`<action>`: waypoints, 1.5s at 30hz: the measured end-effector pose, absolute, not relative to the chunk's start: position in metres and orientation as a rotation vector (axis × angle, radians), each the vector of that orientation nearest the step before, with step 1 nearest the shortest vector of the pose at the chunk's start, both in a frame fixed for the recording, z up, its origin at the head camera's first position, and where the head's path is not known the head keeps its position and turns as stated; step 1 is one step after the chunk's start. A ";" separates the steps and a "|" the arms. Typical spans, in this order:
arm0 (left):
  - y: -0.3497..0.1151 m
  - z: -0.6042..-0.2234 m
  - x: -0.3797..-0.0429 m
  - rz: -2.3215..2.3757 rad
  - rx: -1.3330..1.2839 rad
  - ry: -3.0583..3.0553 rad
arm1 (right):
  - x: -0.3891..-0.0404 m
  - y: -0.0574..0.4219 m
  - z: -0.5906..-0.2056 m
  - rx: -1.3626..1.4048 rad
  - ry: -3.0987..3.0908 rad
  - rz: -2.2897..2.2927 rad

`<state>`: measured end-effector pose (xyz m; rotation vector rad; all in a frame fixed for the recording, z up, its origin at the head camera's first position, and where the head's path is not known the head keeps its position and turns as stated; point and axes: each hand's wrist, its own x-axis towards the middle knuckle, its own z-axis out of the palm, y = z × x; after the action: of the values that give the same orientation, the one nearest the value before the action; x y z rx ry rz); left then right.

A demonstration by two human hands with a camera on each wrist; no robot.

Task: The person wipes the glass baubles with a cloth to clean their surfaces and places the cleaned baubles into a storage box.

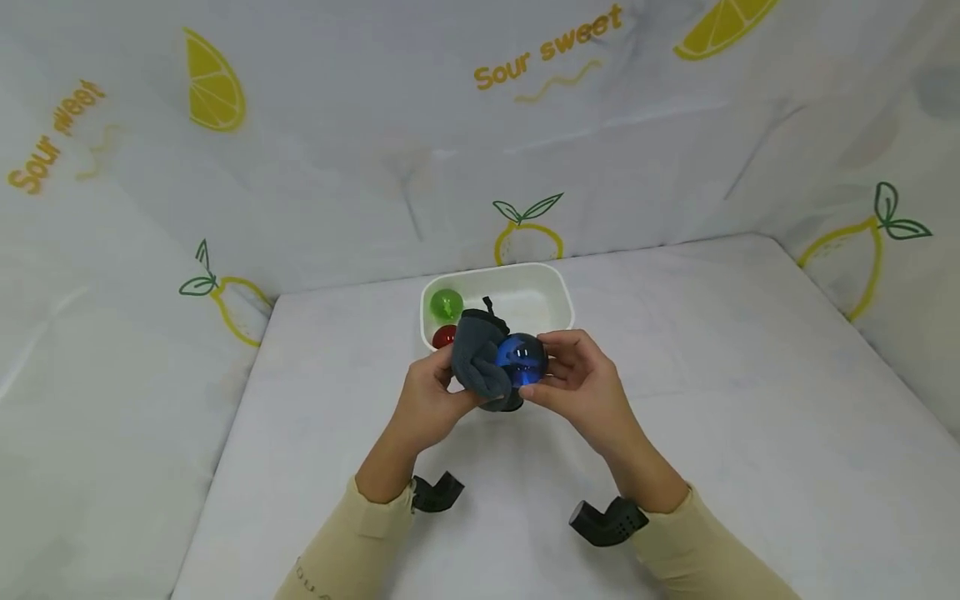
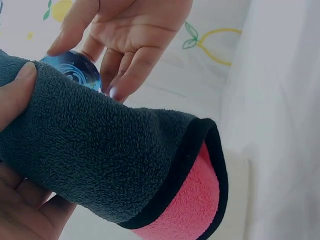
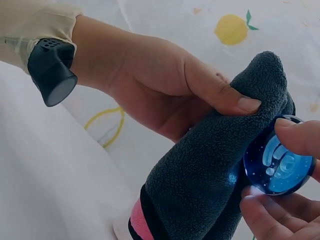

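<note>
A dark grey terry cloth (image 1: 477,358) with black edging is folded over in my left hand (image 1: 432,400), thumb on top and fingers beneath. Its pink underside (image 2: 187,200) shows at the open end in the left wrist view. My right hand (image 1: 581,375) pinches a clear blue glass ball (image 1: 522,360) between thumb and fingers. The ball lies right against the cloth's fold, and small bubbles show inside it in the right wrist view. Both hands are raised over the near edge of a white tray (image 1: 551,287).
In the tray's left end sit a green ball (image 1: 447,306) and a red ball (image 1: 444,336), the red one partly covered by the cloth. The tray stands on a white-covered table (image 1: 712,400), near a back wall sheet (image 1: 337,200) printed with lemons.
</note>
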<state>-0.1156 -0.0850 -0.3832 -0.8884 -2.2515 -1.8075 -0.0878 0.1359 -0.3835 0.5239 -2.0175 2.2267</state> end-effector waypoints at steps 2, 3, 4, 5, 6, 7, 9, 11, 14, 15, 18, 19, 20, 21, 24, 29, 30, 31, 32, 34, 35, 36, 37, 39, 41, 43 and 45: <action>-0.089 -0.385 -0.117 -1.806 -0.888 -2.250 | -0.089 0.133 -0.384 0.498 -2.031 2.245; -0.090 -0.386 -0.117 -1.808 -0.889 -2.252 | -0.089 0.131 -0.384 0.484 -2.040 2.250; -0.092 -0.386 -0.118 -1.813 -0.895 -2.252 | -0.089 0.130 -0.384 0.474 -2.048 2.257; -0.094 -0.386 -0.118 -1.812 -0.900 -2.258 | -0.090 0.129 -0.384 0.465 -2.055 2.263; -0.095 -0.386 -0.119 -1.812 -0.909 -2.263 | -0.090 0.128 -0.384 0.458 -2.058 2.269; -0.096 -0.386 -0.120 -1.808 -0.918 -2.270 | -0.090 0.128 -0.385 0.459 -2.050 2.282; -0.097 -0.386 -0.121 -1.802 -0.938 -2.286 | -0.091 0.126 -0.386 0.467 -2.017 2.320; -0.098 -0.386 -0.123 -1.791 -0.961 -2.295 | -0.092 0.125 -0.387 0.485 -1.957 2.373; -0.098 -0.386 -0.124 -1.798 -0.986 -2.290 | -0.093 0.122 -0.389 0.518 -1.851 2.445; -0.099 -0.387 -0.125 -1.804 -0.987 -2.288 | -0.093 0.121 -0.389 0.525 -1.821 2.463; -0.098 -0.384 -0.125 -1.824 -0.984 -2.279 | -0.094 0.120 -0.386 0.545 -1.766 2.482; -0.097 -0.384 -0.125 -1.839 -0.980 -2.272 | -0.094 0.120 -0.385 0.550 -1.775 2.471; -0.097 -0.383 -0.125 -1.856 -0.974 -2.259 | -0.094 0.120 -0.384 0.556 -1.795 2.453; -0.098 -0.383 -0.125 -1.875 -0.970 -2.239 | -0.094 0.120 -0.382 0.562 -1.830 2.425; -0.098 -0.382 -0.124 -1.926 -0.964 -2.170 | -0.095 0.120 -0.379 0.576 -1.978 2.283; -0.097 -0.383 -0.122 -1.911 -0.957 -2.134 | -0.097 0.121 -0.378 0.569 -2.129 2.057; -0.096 -0.383 -0.121 -1.906 -0.951 -2.138 | -0.097 0.121 -0.379 0.567 -2.139 2.020; -0.096 -0.383 -0.121 -1.902 -0.944 -2.144 | -0.098 0.120 -0.379 0.572 -2.144 1.979; -0.096 -0.383 -0.122 -1.900 -0.936 -2.150 | -0.098 0.119 -0.379 0.576 -2.146 1.942; -0.095 -0.383 -0.121 -1.903 -0.921 -2.159 | -0.098 0.119 -0.379 0.590 -2.154 1.859; -0.095 -0.383 -0.121 -1.903 -0.916 -2.162 | -0.098 0.118 -0.379 0.601 -2.153 1.829; -0.096 -0.383 -0.121 -1.903 -0.914 -2.163 | -0.097 0.118 -0.378 0.609 -2.149 1.812; -0.096 -0.383 -0.120 -1.904 -0.915 -2.162 | -0.096 0.117 -0.378 0.620 -2.147 1.798; -0.097 -0.382 -0.119 -1.910 -0.914 -2.154 | -0.095 0.117 -0.376 0.635 -2.144 1.779; -0.097 -0.382 -0.118 -1.923 -0.915 -2.142 | -0.095 0.117 -0.375 0.649 -2.139 1.774; -0.098 -0.381 -0.118 -1.934 -0.906 -2.132 | -0.095 0.118 -0.374 0.677 -2.125 1.793; -0.099 -0.379 -0.118 -1.935 -0.893 -2.129 | -0.097 0.118 -0.373 0.725 -2.094 1.830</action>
<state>-0.1178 -0.0990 -0.3789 -0.8925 -2.1291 -1.9352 -0.0969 0.1181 -0.3731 0.7252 -2.0938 1.8297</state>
